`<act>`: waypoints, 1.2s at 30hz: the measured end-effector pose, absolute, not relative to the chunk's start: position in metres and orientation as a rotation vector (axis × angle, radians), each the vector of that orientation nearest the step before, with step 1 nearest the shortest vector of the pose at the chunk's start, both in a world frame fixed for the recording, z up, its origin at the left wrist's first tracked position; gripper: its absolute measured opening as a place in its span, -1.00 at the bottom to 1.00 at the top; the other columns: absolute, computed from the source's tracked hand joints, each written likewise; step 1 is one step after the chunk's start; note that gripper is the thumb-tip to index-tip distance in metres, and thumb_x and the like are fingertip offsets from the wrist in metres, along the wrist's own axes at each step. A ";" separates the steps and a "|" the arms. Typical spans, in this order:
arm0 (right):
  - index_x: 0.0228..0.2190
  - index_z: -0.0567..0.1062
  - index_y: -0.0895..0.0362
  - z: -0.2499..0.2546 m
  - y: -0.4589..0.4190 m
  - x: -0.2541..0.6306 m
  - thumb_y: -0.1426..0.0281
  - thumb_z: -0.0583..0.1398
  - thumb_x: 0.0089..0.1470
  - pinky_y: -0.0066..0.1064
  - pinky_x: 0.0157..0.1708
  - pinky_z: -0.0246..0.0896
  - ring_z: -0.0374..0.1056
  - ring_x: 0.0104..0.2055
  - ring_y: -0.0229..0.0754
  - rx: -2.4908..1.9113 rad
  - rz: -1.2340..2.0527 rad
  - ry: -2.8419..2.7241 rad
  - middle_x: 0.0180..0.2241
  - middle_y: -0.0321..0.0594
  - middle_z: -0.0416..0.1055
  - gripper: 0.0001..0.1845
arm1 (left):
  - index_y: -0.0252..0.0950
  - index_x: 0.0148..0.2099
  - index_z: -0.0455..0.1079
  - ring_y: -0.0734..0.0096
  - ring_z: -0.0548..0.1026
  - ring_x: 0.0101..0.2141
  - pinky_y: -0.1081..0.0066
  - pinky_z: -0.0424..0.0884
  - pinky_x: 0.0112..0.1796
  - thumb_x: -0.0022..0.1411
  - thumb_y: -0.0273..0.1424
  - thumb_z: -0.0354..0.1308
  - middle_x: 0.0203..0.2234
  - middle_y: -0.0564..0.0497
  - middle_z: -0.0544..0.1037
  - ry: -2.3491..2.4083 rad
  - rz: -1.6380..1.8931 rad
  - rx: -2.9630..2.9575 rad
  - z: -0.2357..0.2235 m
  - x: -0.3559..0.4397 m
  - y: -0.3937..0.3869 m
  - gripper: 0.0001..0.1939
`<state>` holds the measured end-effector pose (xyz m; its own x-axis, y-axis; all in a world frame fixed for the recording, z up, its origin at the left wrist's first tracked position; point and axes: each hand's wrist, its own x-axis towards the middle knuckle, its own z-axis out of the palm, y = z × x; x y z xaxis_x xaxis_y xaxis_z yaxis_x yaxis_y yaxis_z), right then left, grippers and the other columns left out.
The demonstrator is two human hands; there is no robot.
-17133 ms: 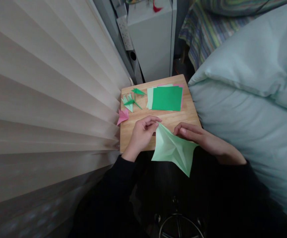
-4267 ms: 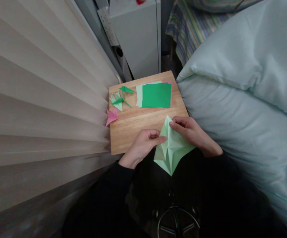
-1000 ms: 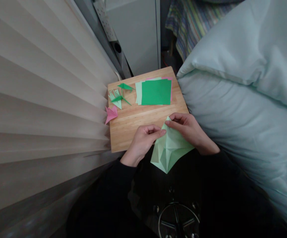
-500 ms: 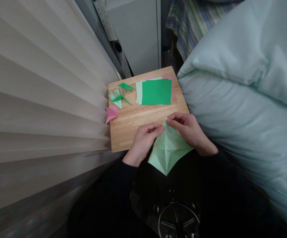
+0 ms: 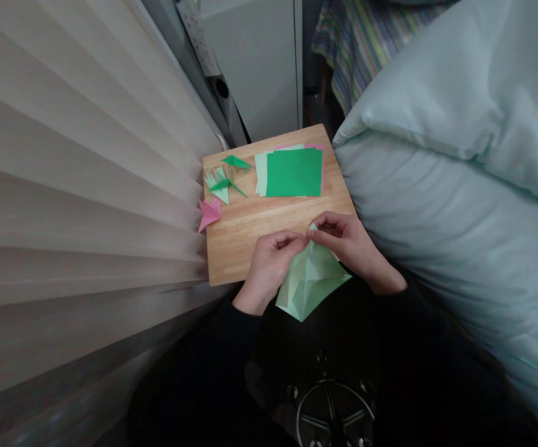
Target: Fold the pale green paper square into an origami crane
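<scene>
Pale green sheet: creased and part-folded; the pale green sheet (image 5: 313, 276) has its far tip at my fingertips, the rest spreading toward me past the tabletop's near edge, over my dark clothing.
Left fingers: thumb and forefinger of my left hand (image 5: 271, 264) pinch the sheet just left of that tip.
Right fingers: my right hand (image 5: 355, 245) pinches the tip, thumb on top; fingertips of both hands close together, perhaps touching, can't tell.
Tabletop: pale wood; the tabletop (image 5: 245, 248) has its near right corner hidden by my right hand.
Paper stack: along the far edge, toward the right corner; dark green sheet (image 5: 294, 172) uppermost, pale green and pink showing beneath.
Folded pieces: far left corner, two dark green folded pieces (image 5: 236, 162) and a pale green folded piece (image 5: 222, 194); pink folded piece (image 5: 210, 214) at the left edge, by the curtain (image 5: 110, 174).
Writing: marks on the speckled strip (image 5: 198, 40) by the cabinet (image 5: 259, 68) too small to read.
</scene>
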<state>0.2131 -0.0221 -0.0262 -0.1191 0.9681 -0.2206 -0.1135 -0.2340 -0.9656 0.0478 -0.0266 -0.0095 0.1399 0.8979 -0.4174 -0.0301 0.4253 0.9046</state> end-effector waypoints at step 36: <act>-0.50 0.54 0.12 -0.021 -0.022 0.216 0.25 0.29 0.10 -0.36 -0.43 0.14 0.28 -0.44 -0.22 -1.288 1.279 -1.198 -0.51 -0.27 0.43 -0.77 | -0.30 -0.37 0.60 0.44 0.46 -0.43 0.41 0.36 -0.31 0.05 -0.28 0.41 -0.46 0.02 0.62 1.244 0.814 0.852 -0.009 0.051 -0.029 -0.82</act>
